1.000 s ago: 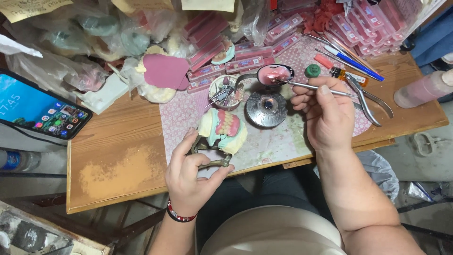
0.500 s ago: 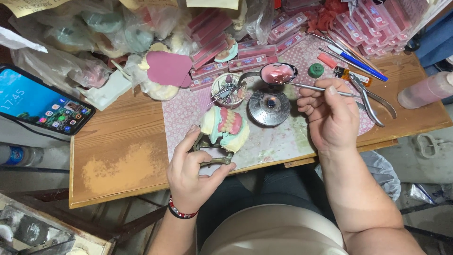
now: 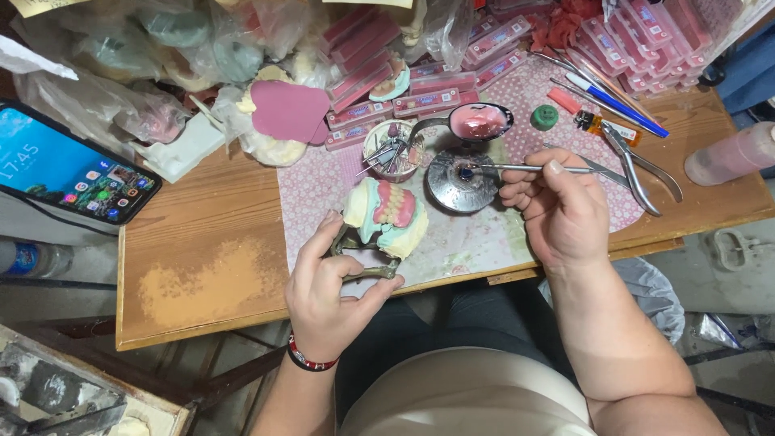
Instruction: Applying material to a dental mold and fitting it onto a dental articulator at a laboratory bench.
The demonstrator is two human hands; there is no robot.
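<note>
Far out to the left of the hands, a smartphone [image 3: 71, 168] with a lit screen is lying at the edge of the wooden desk [image 3: 210, 242], with clear bags holding plaster casts [image 3: 145, 56] heaped beyond it. The left hand [image 3: 327, 295], wearing a beaded bracelet [image 3: 311, 362] at the wrist, is clamping its fingers and thumb around the metal frame of a dental articulator [image 3: 367, 262], which is carrying a denture model [image 3: 386, 214] with pink gums and white teeth just above that hand's fingertips. Beyond the model, a small cup of metal tools [image 3: 391, 150] is sitting, and between the two hands a round metal burner [image 3: 462, 180] is resting on the patterned mat [image 3: 484, 234]. The right hand [image 3: 561, 214] is pinching a slim metal instrument [image 3: 517, 168] closed between thumb and fingers, its tip reaching over the burner's centre. Just beyond that hand, a spoon holding pink wax [image 3: 478, 121] is lying, with a green cap [image 3: 544, 117] beside it. To the right of the right hand, pliers [image 3: 642, 165] and a blue pen [image 3: 617, 95] are lying, and a pink bottle [image 3: 731, 153] is lying on its side further right.
</note>
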